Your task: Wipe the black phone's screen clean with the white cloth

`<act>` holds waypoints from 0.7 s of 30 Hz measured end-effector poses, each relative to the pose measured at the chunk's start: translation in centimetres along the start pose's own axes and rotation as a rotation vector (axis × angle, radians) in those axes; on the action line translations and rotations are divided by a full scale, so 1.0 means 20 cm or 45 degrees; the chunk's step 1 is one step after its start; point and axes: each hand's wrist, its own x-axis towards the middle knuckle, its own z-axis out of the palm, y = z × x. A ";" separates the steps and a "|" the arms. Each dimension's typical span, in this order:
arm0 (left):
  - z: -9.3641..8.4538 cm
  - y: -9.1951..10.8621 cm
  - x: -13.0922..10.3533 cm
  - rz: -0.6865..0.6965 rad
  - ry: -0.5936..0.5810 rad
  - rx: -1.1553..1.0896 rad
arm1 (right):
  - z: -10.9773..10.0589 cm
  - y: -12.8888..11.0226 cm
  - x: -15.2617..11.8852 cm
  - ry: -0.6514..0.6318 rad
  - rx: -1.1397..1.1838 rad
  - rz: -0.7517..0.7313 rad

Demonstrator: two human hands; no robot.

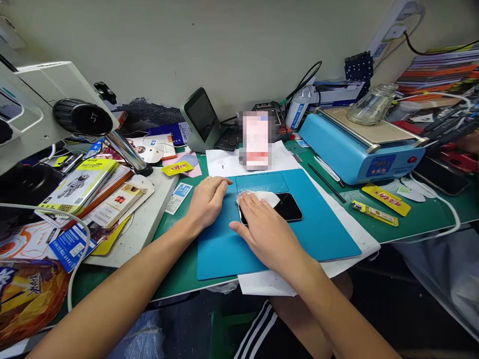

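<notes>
On a blue mat [318, 234], a phone [292, 207]: slim, rectangular, rounded at the corners, with a glossy black face and a pale rim along the right end. Lies flat, face up, long side running roughly left to right. Looks dark across the exposed right part; hidden over much of the left and middle by the right hand [264, 222] and a white wipe [273, 198]. Held against the phone under the fingers, the wipe: thin, pale, loosely spread. Peeks out beyond the fingers at left and right. Hard to tell whether paper or cloth.
</notes>
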 end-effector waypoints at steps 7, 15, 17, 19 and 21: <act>-0.01 0.00 0.00 -0.012 -0.015 0.038 | 0.02 -0.06 -0.01 0.022 -0.128 -0.118; 0.00 0.00 0.00 -0.018 -0.038 0.046 | 0.01 0.02 -0.19 0.088 -0.169 -0.102; 0.00 0.00 0.00 -0.023 -0.050 0.050 | 0.01 0.02 -0.17 0.067 -0.155 -0.115; 0.00 0.00 0.00 -0.020 -0.056 0.044 | 0.00 0.02 -0.12 0.030 -0.123 -0.131; 0.00 0.00 0.00 -0.018 -0.053 0.029 | -0.01 0.01 -0.05 -0.019 -0.083 -0.139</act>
